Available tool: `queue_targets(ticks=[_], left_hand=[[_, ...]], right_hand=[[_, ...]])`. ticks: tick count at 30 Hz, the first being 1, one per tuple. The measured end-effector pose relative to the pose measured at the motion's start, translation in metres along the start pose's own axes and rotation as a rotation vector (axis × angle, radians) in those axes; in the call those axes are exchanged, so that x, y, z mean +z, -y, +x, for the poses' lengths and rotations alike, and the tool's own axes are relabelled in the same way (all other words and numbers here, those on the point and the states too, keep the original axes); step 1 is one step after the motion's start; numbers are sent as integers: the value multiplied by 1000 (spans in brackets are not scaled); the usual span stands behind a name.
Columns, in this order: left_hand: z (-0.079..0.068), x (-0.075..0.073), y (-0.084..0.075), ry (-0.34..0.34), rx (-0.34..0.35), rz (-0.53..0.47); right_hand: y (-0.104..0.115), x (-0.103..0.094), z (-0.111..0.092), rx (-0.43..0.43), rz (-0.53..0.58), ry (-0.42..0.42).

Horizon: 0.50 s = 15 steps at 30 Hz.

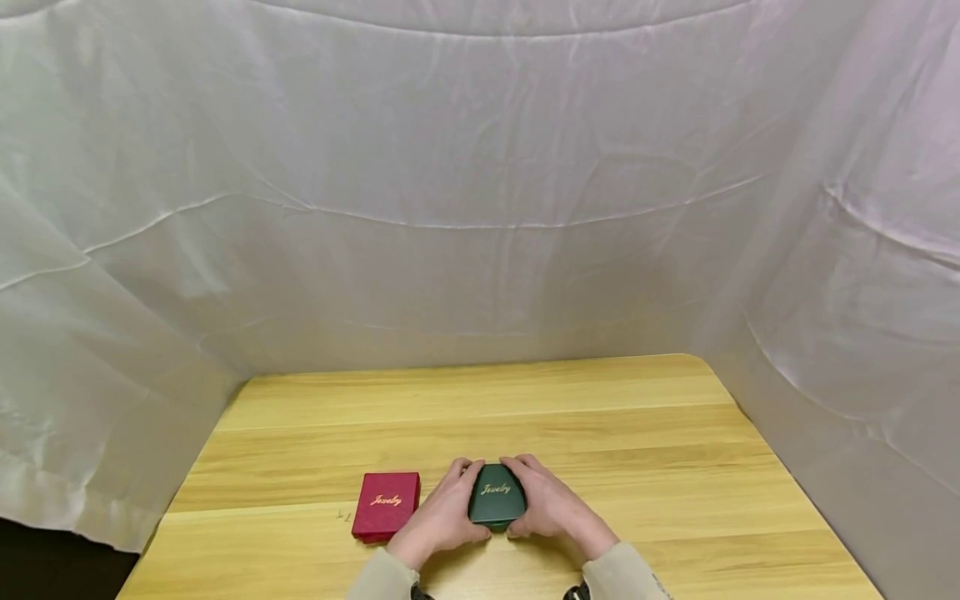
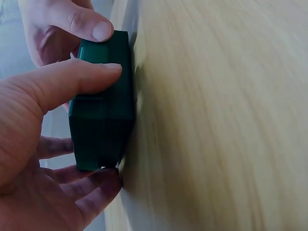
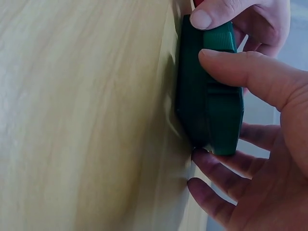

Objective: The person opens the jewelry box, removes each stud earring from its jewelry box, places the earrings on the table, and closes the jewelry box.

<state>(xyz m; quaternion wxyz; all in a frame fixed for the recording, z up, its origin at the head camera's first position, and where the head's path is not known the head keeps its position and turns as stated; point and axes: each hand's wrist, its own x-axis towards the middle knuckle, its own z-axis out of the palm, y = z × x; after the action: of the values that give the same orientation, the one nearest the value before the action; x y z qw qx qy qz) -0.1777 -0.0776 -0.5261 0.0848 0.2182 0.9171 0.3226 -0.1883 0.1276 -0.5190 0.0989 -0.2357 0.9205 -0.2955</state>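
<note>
Carefully, I'd keep my left hand (image 1: 442, 517) and right hand (image 1: 551, 506) clasping the green box (image 1: 497, 495) by both flanks, flat on the tabletop (image 1: 675, 467) at three o'clock of the red box (image 1: 386, 505), thumbs pressing evenly.

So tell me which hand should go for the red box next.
Left, probably. The red box lies on the table just outside the left hand, while the right hand sits on the far side of the green box. Both hands grip the green box, so the left must let go first.
</note>
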Motion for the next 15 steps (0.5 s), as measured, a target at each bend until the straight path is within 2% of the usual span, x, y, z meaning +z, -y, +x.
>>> queue_targets(ticks=[15], left_hand=[[-5, -4, 2, 20, 10, 62]], right_hand=[[3, 1, 2, -14, -21, 3]])
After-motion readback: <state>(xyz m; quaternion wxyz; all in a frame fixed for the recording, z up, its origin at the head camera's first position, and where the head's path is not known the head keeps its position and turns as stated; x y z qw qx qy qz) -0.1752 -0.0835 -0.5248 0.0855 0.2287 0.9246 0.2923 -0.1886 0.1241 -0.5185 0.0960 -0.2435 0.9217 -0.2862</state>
